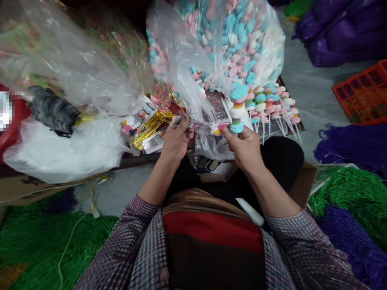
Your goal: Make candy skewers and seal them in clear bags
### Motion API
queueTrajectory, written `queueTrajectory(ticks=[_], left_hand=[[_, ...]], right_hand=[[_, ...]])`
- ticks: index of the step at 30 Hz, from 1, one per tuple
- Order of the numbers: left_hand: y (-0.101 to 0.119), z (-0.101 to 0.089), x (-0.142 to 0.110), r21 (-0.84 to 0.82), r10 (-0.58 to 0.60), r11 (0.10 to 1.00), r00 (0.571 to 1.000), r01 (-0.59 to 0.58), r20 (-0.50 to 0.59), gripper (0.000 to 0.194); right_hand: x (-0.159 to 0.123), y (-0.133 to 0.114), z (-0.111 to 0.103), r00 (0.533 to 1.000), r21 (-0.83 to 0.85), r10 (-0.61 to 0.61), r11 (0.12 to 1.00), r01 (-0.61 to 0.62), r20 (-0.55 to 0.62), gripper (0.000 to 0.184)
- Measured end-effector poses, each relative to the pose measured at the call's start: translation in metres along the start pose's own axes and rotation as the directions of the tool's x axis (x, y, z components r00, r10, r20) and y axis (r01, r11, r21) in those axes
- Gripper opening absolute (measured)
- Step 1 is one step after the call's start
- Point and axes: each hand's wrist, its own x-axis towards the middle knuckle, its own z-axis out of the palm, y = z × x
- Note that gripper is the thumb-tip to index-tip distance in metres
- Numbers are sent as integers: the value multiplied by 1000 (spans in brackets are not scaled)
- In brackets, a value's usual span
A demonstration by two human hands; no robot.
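My left hand (179,135) is closed, pinching one end of a clear plastic wrapper (202,127) with a colourful print. The wrapper stretches across to my right hand (244,145), whose thumb lies at its other end. Upright in my right hand is a marshmallow skewer (238,110), stacked in blue, white, orange and green pieces. Just beyond it, several finished-looking marshmallow skewers (269,102) lie in a row with white sticks toward me. Gold twist ties (152,125) and printed wrappers (140,114) lie left of my left hand.
A big clear bag of pink, blue and white marshmallows (236,48) stands behind my hands. Bags of blurred candy (121,52) and a white plastic bag (66,153) are at left. An orange crate (363,92), purple bundles (341,32) and green strands (350,197) sit at right.
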Motion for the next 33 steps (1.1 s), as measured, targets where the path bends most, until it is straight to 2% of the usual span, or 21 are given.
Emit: queueTrajectory(ticks=[3,7,10,15,21,26,30,33], left_hand=[[0,-4,4,-120,-23,993,1000,22,-3,18],[1,-7,6,-202,-84,976,996,88,29,17],[1,-8,7,-207,-91,974,996,94,22,21],[1,-4,3,-146,-83,986,996,85,17,21],[4,3,-3,-150,-144,978,989,146,20,29],[2,-1,1,-101,-102,989,994,106,41,18],[-1,-4,4,-68,-84,994,995,88,60,16],[-1,-2,5,-41,-86,995,996,88,36,17]], right_hand=[[-5,-8,-15,1000,-37,18,999,-18,6,30],[-19,-17,-43,999,-97,40,995,-36,37,13],[-28,-25,-58,991,-172,41,985,-19,128,21],[-32,-32,-64,978,-257,0,965,55,208,18],[-31,-22,-74,967,-367,-84,914,171,242,26],[-29,-20,-89,970,-443,-85,878,181,228,29],[-29,-21,-93,974,-510,-105,838,195,201,16],[-29,-24,-92,962,-529,-164,808,259,220,7]])
